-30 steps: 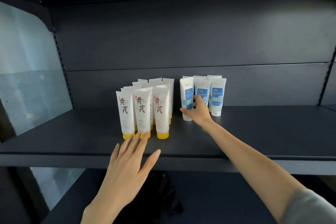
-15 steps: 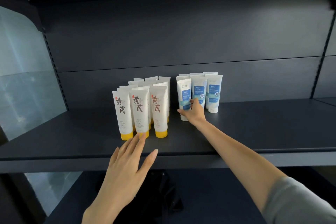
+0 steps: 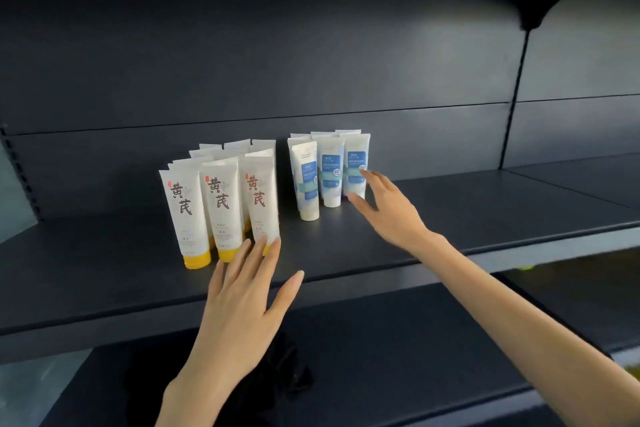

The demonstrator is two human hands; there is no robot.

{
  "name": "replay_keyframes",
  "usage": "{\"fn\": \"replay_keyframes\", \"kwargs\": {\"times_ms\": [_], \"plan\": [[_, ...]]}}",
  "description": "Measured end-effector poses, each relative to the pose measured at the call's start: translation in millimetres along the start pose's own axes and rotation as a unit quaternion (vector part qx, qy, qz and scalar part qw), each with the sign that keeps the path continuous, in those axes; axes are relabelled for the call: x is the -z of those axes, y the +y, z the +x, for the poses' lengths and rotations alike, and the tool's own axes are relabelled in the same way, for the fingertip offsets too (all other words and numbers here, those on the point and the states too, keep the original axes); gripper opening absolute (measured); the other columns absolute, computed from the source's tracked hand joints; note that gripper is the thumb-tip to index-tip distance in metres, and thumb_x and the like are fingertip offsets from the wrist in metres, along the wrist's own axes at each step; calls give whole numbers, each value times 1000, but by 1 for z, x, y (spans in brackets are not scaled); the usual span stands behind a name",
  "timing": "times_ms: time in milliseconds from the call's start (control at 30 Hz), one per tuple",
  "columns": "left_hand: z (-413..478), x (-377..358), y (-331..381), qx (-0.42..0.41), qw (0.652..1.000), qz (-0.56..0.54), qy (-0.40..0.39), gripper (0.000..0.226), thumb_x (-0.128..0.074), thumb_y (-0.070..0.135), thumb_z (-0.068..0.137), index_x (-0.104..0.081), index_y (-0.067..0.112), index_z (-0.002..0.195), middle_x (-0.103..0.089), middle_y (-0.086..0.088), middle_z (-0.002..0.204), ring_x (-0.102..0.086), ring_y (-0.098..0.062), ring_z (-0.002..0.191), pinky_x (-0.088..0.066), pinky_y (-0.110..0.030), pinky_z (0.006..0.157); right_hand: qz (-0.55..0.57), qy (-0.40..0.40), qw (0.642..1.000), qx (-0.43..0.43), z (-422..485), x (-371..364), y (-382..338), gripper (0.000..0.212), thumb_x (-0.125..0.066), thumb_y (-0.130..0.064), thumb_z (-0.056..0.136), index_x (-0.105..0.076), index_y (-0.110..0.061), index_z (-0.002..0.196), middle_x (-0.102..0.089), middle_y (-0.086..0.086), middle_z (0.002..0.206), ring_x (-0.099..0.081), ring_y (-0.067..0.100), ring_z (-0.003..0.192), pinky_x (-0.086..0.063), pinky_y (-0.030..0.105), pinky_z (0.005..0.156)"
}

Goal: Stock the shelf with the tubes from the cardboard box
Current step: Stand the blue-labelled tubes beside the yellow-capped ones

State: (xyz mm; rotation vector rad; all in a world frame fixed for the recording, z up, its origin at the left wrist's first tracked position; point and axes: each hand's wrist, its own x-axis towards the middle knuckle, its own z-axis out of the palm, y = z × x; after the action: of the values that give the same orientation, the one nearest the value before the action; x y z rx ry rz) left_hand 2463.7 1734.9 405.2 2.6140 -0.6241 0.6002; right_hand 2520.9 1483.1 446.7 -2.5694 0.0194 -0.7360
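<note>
The dark shelf (image 3: 450, 239) carries everything I have stocked so far: a block of yellow-capped tubes (image 3: 221, 198) on the left and a smaller block of blue-labelled tubes (image 3: 330, 170) just beside it on the right, all standing upright on their caps. The cardboard box is out of my sight, and neither hand carries a tube, so I judge this to be tidying between loads rather than placing.

My right hand (image 3: 391, 211) has shifted across the blue block. Half a second ago it was at the front-left tube; now it is at the front-right tube (image 3: 355, 163). The front-left one stands a little forward of its neighbours, so the row may still want squaring.

My left hand (image 3: 242, 302) stays flat and spread over the shelf edge, its fingertips (image 3: 275, 244) at the caps of the front yellow row.

On the right, fingers are apart and nearly straight: index tip (image 3: 363, 172) on the label, thumb near the cap. I cannot tell if they press.
</note>
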Motion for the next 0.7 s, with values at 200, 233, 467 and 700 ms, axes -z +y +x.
{"fn": "replay_keyframes", "kwargs": {"times_ms": [200, 233, 467, 700], "plan": [[6, -23, 25, -39, 998, -16, -48, 110, 28, 81, 58, -7, 32, 150, -5, 12, 158, 3, -7, 145, -2, -35, 117, -146, -20, 987, -69, -87, 48, 34, 69, -26, -59, 94, -6, -27, 152, -1, -6, 160, 5, 14, 148, -1, 46, 119], [7, -28, 31, -49, 997, -20, -57, 111, 29, 81, 57, -6, 32, 150, -4, 12, 158, 4, -8, 145, -2, -36, 117, -167, -26, 982, -87, -102, 54, 41, 71, -24, -60, 93, -3, -28, 152, 2, -6, 160, 8, 14, 147, 1, 47, 119], [12, -63, 83, -127, 986, -15, -111, 105, 28, 77, 61, -3, 30, 150, -3, 8, 159, 5, -13, 146, 4, -46, 116, -253, -67, 939, -224, -198, 91, 102, 82, -6, -72, 79, 10, -33, 150, 15, -7, 159, 15, 17, 146, 6, 51, 116], [12, -98, 150, -246, 965, -17, -85, 73, -8, 61, 93, -35, 16, 144, -36, -8, 149, -31, -26, 139, -16, -55, 109, -244, -37, 916, -316, -268, 125, 169, 79, -12, -69, 81, 2, -34, 151, 8, -8, 160, 8, 15, 147, 3, 49, 117]]}}
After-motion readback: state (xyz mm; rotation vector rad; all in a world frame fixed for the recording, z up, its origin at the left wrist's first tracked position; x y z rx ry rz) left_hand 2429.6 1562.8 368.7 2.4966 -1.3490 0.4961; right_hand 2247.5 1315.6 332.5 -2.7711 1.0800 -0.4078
